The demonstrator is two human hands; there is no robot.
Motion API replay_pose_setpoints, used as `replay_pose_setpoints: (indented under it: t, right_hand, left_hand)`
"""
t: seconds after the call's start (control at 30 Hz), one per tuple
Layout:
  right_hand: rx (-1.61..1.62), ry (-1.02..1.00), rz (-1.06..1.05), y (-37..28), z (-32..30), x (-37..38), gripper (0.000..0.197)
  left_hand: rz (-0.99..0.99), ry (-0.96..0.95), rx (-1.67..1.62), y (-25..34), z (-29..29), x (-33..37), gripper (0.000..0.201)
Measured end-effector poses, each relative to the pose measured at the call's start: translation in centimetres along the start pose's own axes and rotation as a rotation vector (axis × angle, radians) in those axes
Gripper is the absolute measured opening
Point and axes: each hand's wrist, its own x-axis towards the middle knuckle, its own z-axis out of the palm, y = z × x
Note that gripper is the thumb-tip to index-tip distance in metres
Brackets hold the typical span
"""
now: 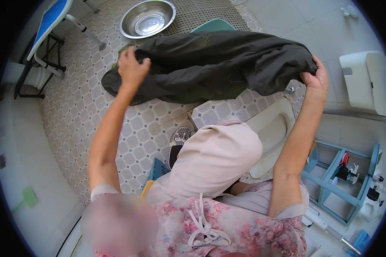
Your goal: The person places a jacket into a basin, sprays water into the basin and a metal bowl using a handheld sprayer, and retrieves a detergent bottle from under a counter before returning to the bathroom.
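A long, dark olive garment (201, 64) is stretched sideways in front of me above the tiled floor; its folds hide what kind of clothing it is. My right hand (316, 78) grips its right end, thumb on the near side and fingers behind the cloth. Over the left end, my left hand (134, 70) has its thumb and fingers apart beside the dark fold. Whether its fingertips touch the cloth is hard to tell. Behind the garment, a green basin (214, 25) shows only its rim.
A steel basin (148, 19) stands far left of centre on the floor, beside a grey-green mat (201, 15). A squat toilet (268, 132) lies near my right forearm. A blue shelf rack (330, 171) stands right, a blue-seated stool (51, 25) far left. A white wall box (366, 81) hangs right.
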Motion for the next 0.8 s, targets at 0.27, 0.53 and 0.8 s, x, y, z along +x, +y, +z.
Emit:
replay_pose_setpoints:
  t: [0.27,0.53,0.8]
  right_hand:
    - [0.093,-0.379,0.074,-2.4,0.2,-0.4,0.019]
    - [0.230,-0.392,0.125,1.2,2.8,-3.8,0.015]
    - [0.113,-0.297,-0.048,4.0,3.8,-4.5,0.028]
  left_hand:
    - [0.252,-0.353,-0.565,14.1,1.3,-10.1,0.051]
    - [0.213,-0.266,-0.632,23.7,1.1,-9.2,0.115]
    - [-0.157,-0.196,-1.284,22.1,3.0,-2.0,0.027]
